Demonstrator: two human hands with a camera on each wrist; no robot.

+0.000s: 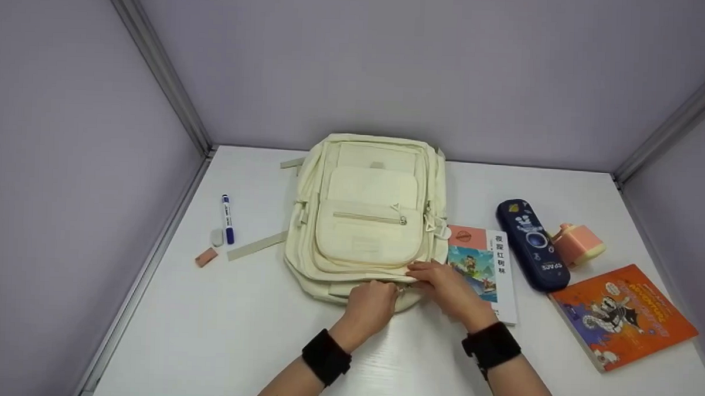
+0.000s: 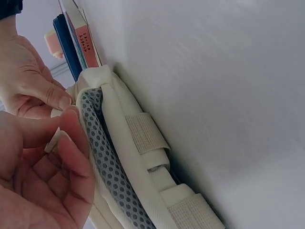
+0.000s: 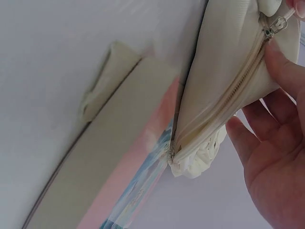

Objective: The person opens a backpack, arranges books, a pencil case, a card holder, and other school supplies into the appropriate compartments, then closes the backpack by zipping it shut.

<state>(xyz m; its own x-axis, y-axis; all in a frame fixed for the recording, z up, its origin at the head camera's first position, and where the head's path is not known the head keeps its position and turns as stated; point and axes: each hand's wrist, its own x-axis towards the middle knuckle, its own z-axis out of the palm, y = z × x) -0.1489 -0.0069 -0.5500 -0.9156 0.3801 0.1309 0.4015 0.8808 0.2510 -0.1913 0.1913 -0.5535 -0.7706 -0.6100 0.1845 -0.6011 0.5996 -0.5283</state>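
A cream backpack [image 1: 376, 187] lies on its back on the white table, its front pocket facing up. At its near edge my left hand [image 1: 372, 304] pinches a pale zipper pull [image 2: 56, 139] between thumb and curled fingers. The metal zipper slider [image 3: 269, 32] sits on the zipper track, and closed teeth [image 3: 240, 78] run down from it. My right hand [image 1: 449, 286] grips the fabric beside the slider, thumb on one side and fingers on the other. Grey mesh padding [image 2: 109, 157] shows on the backpack in the left wrist view.
Right of the backpack lie a book [image 1: 506, 279] with a beach picture, a navy pencil case [image 1: 527, 233], a pink-and-yellow object [image 1: 579, 244] and an orange book [image 1: 635, 319]. At left are a blue-capped marker [image 1: 228, 217], a pink eraser [image 1: 206, 257] and a small whitish piece [image 1: 217, 237].
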